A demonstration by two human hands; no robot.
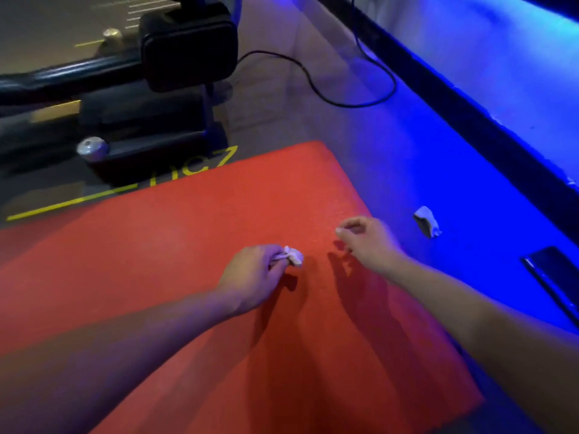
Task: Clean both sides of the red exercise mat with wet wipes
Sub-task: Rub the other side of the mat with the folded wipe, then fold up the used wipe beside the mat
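Observation:
The red exercise mat [194, 233] lies flat on the floor and fills the lower middle of the head view. My left hand [253, 277] hovers over its centre and pinches a small crumpled white wet wipe [293, 255] between its fingertips. My right hand [366, 242] is a little to the right, near the mat's right edge, with its fingers curled. A tiny pale bit shows at its fingertips, too small to identify. A second crumpled wipe [426, 221] lies on the floor just right of the mat.
Black gym equipment [175, 51] with a padded block and a chrome knob [92, 148] stands just beyond the mat's far edge. A black cable [329, 98] loops across the floor. A dark phone-like slab [554, 277] lies at the right. Blue-lit wall base runs along the right.

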